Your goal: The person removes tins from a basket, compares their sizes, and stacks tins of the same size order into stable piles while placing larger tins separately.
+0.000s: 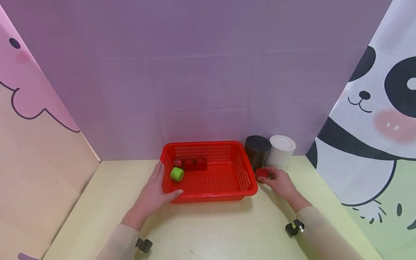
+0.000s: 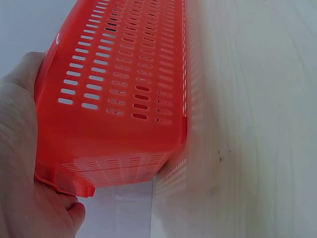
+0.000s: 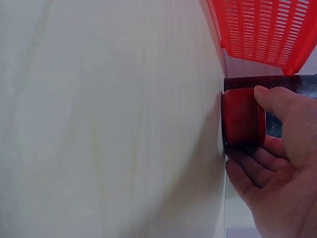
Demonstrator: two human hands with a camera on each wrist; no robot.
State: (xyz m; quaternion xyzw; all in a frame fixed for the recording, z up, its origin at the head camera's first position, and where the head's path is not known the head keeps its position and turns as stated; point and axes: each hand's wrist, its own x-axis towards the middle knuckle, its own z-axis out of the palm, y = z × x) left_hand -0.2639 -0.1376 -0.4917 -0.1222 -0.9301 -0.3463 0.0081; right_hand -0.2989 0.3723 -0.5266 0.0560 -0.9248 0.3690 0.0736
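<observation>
My left hand (image 1: 155, 191) holds the near left corner of a red plastic basket (image 1: 208, 198), thumb over the front rim and fingers along the left side. In the left wrist view, the fingertips bend past the basket rim (image 2: 79, 191). To the right of the basket, my right hand (image 1: 279, 182) pinches a short red cylinder (image 1: 261, 174) standing on the table. The right wrist view shows the thumb at the cylinder's (image 3: 241, 116) upper edge and the fingers on its far side. Inside the basket, at the left, lie a green cylinder (image 1: 177, 174) and three dark red ones (image 1: 189, 164).
Behind the right hand stand a black lidded canister (image 1: 258, 150) and a white lidded canister (image 1: 282, 150), close to the basket's right side. A purple cloth wall (image 1: 201, 79) rises at the back of the pale wooden table (image 1: 208, 231). Printed panels flank both sides.
</observation>
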